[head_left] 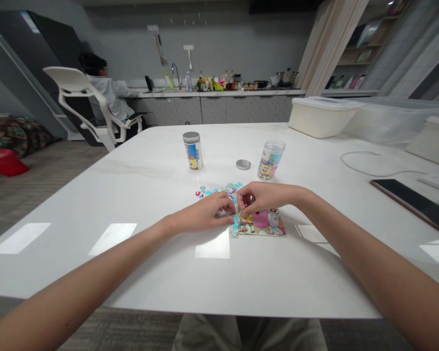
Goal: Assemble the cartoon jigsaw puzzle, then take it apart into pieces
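A partly assembled cartoon jigsaw puzzle (267, 224) lies flat on the white table (161, 282). My left hand (207, 213) rests at its left edge, with thumb and fingertips closed on the light-blue edge of the puzzle. Over the upper left part of the puzzle, my right hand (267, 196) pinches a small puzzle piece, mostly covered by the fingers. Loose puzzle pieces (212, 191) are scattered just beyond both hands. Farther back stand a lidded clear jar (193, 155) with a cartoon label and a similar jar without its lid (271, 160). Between them lies a silver lid (243, 165).
To the right are a phone (411, 202), a white cable (366, 170) and cream storage boxes (314, 117). A person (111, 95) sits in a white chair (95, 107) at the back left, by a kitchen counter (223, 92) with bottles. A red bin (5, 162) stands left.
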A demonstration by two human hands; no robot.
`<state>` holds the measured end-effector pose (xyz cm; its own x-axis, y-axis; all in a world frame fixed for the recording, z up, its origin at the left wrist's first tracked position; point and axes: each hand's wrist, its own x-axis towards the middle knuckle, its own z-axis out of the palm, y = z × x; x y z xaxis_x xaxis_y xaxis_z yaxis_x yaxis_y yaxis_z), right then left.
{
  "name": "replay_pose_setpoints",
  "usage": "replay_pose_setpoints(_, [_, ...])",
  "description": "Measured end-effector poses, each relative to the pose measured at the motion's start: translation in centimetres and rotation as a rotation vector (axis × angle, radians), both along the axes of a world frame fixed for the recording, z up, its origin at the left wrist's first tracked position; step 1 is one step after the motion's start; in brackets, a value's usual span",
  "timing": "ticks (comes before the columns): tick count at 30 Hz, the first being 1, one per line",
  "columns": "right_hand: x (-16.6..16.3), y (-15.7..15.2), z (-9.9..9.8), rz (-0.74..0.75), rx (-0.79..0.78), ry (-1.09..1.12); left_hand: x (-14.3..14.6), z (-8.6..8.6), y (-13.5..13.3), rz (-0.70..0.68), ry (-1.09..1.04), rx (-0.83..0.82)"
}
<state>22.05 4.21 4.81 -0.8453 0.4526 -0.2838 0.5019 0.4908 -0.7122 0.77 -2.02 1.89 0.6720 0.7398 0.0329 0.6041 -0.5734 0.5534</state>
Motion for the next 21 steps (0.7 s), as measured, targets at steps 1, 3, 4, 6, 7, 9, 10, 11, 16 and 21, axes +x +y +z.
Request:
replay_pose_setpoints(1, [0.1, 0.0, 0.0, -0.001, -0.001, 0.006, 0.0, 0.1, 0.0, -0.003, -0.005, -0.004])
replay_pose_setpoints(3, [0.2, 0.1, -0.1, 0.002, 0.002, 0.011, 0.1, 0.2, -0.1, -0.006, -0.018, -0.013])
replay_pose_setpoints(4, [0.2, 0.1, -0.1, 0.004, 0.004, 0.015, 0.1, 0.3, -0.1, -0.004, -0.022, -0.020])
replay_pose_setpoints(6, [0.3, 0.1, -0.2, 0.005, 0.012, 0.025, 0.1, 0.5, -0.2, 0.003, -0.026, -0.042])
replay_pose_setpoints(7, [0.3, 0.2, -0.3, 0.007, 0.011, 0.031, 0.1, 0.6, -0.2, 0.009, -0.029, -0.055])
replay_pose_setpoints(9, [0.3, 0.2, -0.3, 0.014, 0.011, 0.036, 0.1, 0.6, -0.3, 0.029, -0.040, -0.085])
replay_pose_setpoints(10, [0.3, 0.3, -0.3, 0.016, 0.014, 0.033, 0.1, 0.6, -0.3, 0.039, -0.051, -0.100])
replay_pose_setpoints(11, [0.3, 0.3, -0.3, 0.018, 0.021, 0.027, 0.1, 0.6, -0.3, 0.048, -0.067, -0.115])
replay_pose_setpoints(16, [0.3, 0.0, 0.1, 0.017, 0.069, 0.001, 0.1, 0.7, -0.3, 0.063, -0.127, -0.148])
replay_pose_setpoints(21, [0.3, -0.1, 0.2, 0.034, 0.068, 0.027, 0.2, 1.1, -0.3, 0.050, -0.122, -0.124])
